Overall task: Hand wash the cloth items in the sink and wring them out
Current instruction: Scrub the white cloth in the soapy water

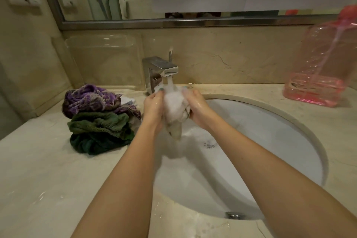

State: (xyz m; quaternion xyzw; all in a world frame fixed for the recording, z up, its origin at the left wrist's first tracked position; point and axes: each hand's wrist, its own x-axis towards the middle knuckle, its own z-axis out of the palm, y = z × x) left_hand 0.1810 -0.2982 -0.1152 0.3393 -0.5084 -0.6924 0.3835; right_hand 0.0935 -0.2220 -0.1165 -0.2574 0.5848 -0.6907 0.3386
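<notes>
A round white sink (270, 137) is sunk into the beige marble bench (44, 176). Left of it lies a heap: dark green cloth (92, 146) lowest, olive green towel (96, 123) above, purple patterned cloth (90, 96) on top. A clear pink plastic jug (326, 60) stands far right.

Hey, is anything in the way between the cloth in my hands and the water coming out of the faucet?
Nothing visible. The left hand and right hand hold the soapy cloth directly under the faucet, and the stream lands on it above the sink.
</notes>
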